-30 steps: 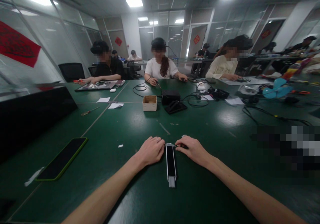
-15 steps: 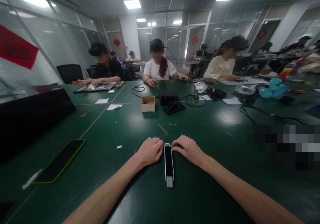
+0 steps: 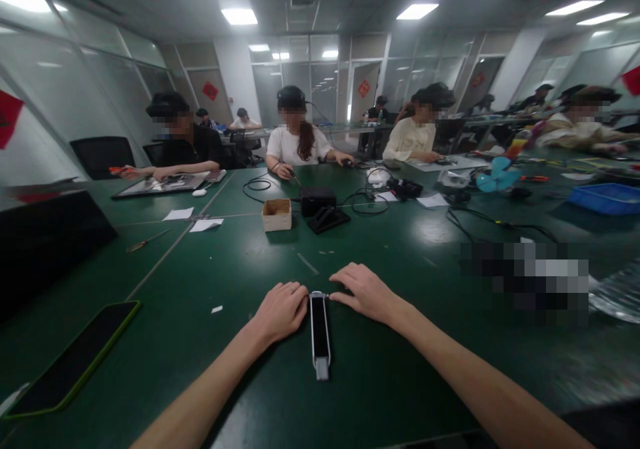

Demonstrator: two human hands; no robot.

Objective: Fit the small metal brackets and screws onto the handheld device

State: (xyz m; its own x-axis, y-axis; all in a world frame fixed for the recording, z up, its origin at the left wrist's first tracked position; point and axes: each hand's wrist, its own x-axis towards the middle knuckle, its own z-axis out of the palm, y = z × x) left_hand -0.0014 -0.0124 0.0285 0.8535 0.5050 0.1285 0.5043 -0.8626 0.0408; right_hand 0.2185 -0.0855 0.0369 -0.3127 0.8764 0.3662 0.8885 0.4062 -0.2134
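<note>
In the head view, a long, narrow device with a white frame, black face and pale grey end block (image 3: 320,332) lies on the dark green tabletop (image 3: 395,389) at lower centre, its grey block towards the bottom of the frame. The left hand (image 3: 283,310) is at its upper left corner, fingers curled close together; whether they pinch anything is hidden. The right hand (image 3: 363,292) is by the upper right corner, thumb and forefinger apart; contact with the device cannot be made out.

Just above centre stands a small, open-topped, cream cardboard box (image 3: 277,219), brownish inside, its contents too unclear to tell. Just right of it sits a black, box-shaped unit (image 3: 318,202). A shallow, bright blue plastic tray (image 3: 605,199) is at the right edge, its inside hard to see.

Dark marks show on the red diamond-shaped paper sign (image 3: 210,91) at upper left and the similar red door sign (image 3: 364,88) at upper centre, too blurred to read.
</note>
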